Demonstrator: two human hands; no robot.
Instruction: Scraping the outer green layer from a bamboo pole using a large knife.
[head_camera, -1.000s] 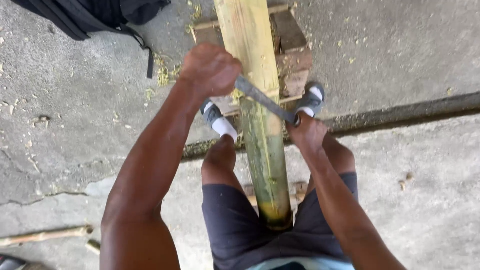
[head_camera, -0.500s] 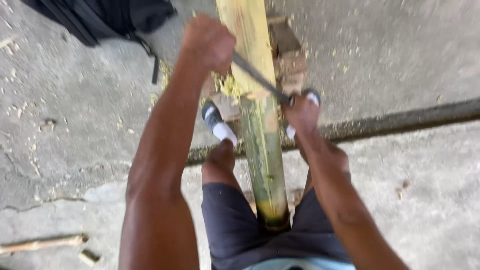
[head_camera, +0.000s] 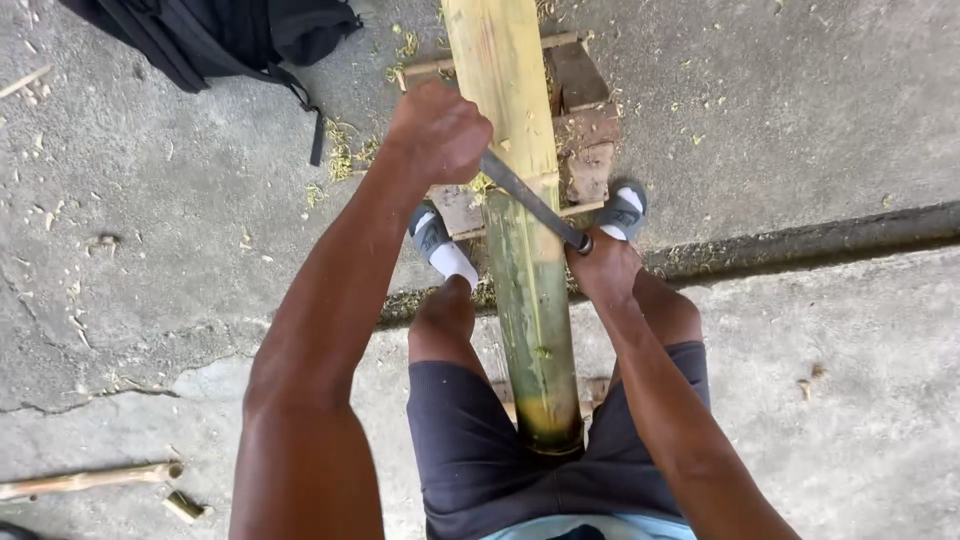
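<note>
Fingers: both sets are curled into tight fists, each wrapped around one end of a two-handled scraping blade (head_camera: 530, 200).
Left hand: the left hand (head_camera: 440, 130) is clenched over the far handle, knuckles up, left of the pole; the handle itself is hidden inside the fist.
Right hand: the right hand (head_camera: 603, 265) grips the near handle just right of the pole, lower in the picture than the left.
Arms: the left arm is stretched nearly straight and forward; the right arm is bent closer to the body.
Blade: dark metal, lying slantwise across the top of the bamboo pole (head_camera: 520, 220), touching it.
Bamboo pole: runs lengthwise between the person's knees, pale yellow on the far part, green on the near part, resting on a wooden frame (head_camera: 585, 120).
Feet: grey sandals (head_camera: 625, 210) either side of the pole.
Ground: cracked concrete with shavings, a black backpack (head_camera: 210, 35) at upper left, a thin stick (head_camera: 90, 480) at lower left.
</note>
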